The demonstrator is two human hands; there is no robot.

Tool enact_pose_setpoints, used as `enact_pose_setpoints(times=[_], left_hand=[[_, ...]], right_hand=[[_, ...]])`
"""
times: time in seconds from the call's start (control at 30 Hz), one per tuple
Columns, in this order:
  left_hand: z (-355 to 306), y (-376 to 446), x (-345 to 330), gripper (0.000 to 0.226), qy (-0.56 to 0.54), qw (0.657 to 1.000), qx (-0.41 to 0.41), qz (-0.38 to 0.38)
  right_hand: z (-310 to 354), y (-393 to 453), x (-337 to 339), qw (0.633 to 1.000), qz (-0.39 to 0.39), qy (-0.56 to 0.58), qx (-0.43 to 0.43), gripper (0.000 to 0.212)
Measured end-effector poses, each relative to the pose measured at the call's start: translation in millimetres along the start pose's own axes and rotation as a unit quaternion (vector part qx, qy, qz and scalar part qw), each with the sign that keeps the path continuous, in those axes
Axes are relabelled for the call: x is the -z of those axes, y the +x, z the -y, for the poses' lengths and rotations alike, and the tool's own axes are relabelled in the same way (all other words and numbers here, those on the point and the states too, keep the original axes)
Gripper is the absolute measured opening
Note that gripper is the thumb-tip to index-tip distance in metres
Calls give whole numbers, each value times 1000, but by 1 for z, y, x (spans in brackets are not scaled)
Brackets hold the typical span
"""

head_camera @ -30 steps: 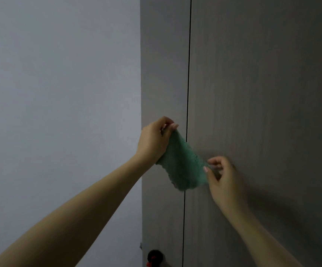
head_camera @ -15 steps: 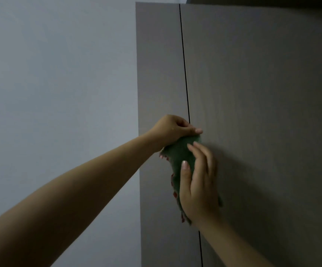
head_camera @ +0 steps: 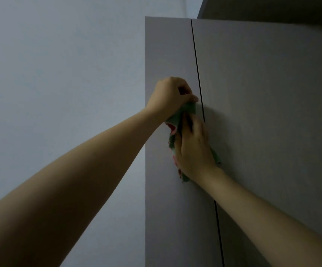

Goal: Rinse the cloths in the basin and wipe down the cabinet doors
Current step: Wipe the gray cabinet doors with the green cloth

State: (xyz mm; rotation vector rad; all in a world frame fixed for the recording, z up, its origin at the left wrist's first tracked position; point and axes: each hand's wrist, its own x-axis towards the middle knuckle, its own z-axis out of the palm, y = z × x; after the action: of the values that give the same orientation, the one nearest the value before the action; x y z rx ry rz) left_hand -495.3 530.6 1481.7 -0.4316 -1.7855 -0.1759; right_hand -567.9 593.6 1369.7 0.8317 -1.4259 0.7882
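**Green cloth on grey doors**

The crumpled terry cloth (head_camera: pixel 177 120) is muted green, with red-pink patches showing along its left edge and near its lower end. The tall flat cabinet door (head_camera: pixel 268 105) on the right is a dull grey-brown with a faint fine grain; the narrower panel (head_camera: pixel 168 54) to its left is a plainer, slightly lighter grey. A thin black seam (head_camera: pixel 196 58) runs between them. The smooth wall (head_camera: pixel 59 74) at left is pale blue-grey and unpatterned
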Motion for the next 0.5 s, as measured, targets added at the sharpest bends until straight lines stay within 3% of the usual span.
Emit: enact_pose_setpoints(times=[0.1, 0.27, 0.37, 0.5], left_hand=[[25, -1, 5, 14, 70, 996, -17, -50], [58, -16, 2, 33, 54, 976, 73, -198], [61, -16, 0, 48, -23, 972, 142, -184], [64, -10, -5, 58, -190, 946, 246, -96]], right_hand=[[-4, 6, -6, 999, 33, -5, 11, 58], [-10, 13, -9, 997, -15, -54, 61, 67], [-10, 20, -6, 987, 43, -132, 77, 74], [-13, 23, -5, 977, 86, -164, 103, 78]])
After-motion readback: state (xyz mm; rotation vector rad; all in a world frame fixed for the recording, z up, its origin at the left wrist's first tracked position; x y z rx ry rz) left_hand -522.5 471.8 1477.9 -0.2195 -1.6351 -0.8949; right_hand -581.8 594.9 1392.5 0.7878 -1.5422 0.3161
